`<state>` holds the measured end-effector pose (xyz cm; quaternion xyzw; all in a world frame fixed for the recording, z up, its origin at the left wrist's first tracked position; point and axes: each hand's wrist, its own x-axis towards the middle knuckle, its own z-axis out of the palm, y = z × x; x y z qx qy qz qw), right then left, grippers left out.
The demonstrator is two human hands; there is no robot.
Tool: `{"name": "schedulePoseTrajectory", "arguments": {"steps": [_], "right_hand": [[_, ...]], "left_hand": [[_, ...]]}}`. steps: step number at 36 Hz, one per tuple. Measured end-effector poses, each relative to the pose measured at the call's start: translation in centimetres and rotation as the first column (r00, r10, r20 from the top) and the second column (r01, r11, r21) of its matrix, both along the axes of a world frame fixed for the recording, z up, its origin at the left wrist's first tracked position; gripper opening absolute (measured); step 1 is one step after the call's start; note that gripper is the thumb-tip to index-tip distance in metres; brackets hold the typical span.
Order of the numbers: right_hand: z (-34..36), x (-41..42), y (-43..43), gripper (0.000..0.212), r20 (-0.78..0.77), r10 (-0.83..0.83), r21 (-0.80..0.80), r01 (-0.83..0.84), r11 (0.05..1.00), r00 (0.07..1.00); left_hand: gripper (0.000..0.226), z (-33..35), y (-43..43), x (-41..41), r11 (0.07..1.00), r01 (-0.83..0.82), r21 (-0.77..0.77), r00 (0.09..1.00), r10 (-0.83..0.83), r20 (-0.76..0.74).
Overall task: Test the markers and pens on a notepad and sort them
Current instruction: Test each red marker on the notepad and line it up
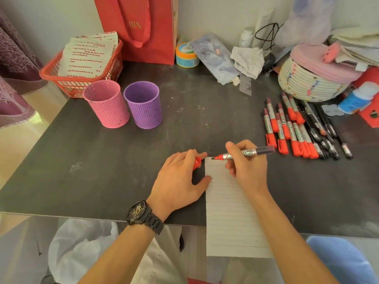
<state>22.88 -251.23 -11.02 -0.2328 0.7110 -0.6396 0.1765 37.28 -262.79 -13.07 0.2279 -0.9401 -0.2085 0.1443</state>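
Observation:
A lined notepad sheet (pixel 229 212) lies on the dark table and hangs over its front edge. My right hand (pixel 246 167) grips an uncapped red marker (pixel 244 153), its tip touching the sheet's top left corner. My left hand (pixel 180 177) holds the red cap (pixel 197 163) in its curled fingers, with the thumb pressing the sheet's left edge. A pile of several red-capped markers (pixel 287 128) and black pens (pixel 324 132) lies at the right. A pink cup (pixel 105 103) and a purple cup (pixel 143 105) stand upright at the left.
A red basket of printed papers (pixel 82 64) and a red bag (pixel 137 27) stand at the back left. A woven basket with a pink lid (pixel 313 78), a round tin (pixel 187 55) and other clutter fill the back right. A bin with a white liner (pixel 82 249) sits below the table edge.

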Motion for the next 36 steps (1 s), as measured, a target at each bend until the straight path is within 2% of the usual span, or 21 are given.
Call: {"name": "schedulePoseTrajectory", "arguments": {"steps": [5, 9, 17, 23, 33, 36], "right_hand": [[-0.1, -0.1, -0.1, 0.013, -0.058, 0.040, 0.024, -0.039, 0.999, 0.998], [0.0, -0.1, -0.1, 0.008, -0.108, 0.079, 0.040, -0.075, 0.996, 0.991], [0.0, -0.3, -0.1, 0.018, -0.040, 0.046, 0.025, -0.045, 0.999, 0.998], [-0.6, -0.2, -0.5, 0.031, -0.141, -0.007, 0.077, 0.018, 0.997, 0.990], [-1.1, -0.5, -0.7, 0.026, -0.217, -0.006, 0.126, 0.034, 0.991, 0.976], [-0.8, -0.6, -1.1, 0.022, -0.177, -0.002, 0.138, 0.026, 0.990, 0.984]], "left_hand": [[0.025, -0.3, 0.0, -0.2, 0.999, -0.034, -0.004, 0.999, 0.034, -0.039], [0.030, -0.2, 0.0, -0.5, 0.998, -0.056, -0.005, 0.997, 0.056, -0.058], [0.033, -0.2, 0.0, -0.5, 0.994, -0.093, 0.060, 0.992, 0.098, -0.081], [0.027, -0.4, -0.2, -0.5, 0.994, -0.086, 0.065, 0.992, 0.091, -0.087], [0.030, -0.4, -0.1, -0.7, 0.991, -0.112, 0.066, 0.993, 0.115, -0.039], [0.032, -0.4, -0.2, -0.6, 0.988, -0.121, 0.094, 0.992, 0.124, -0.032]]}}
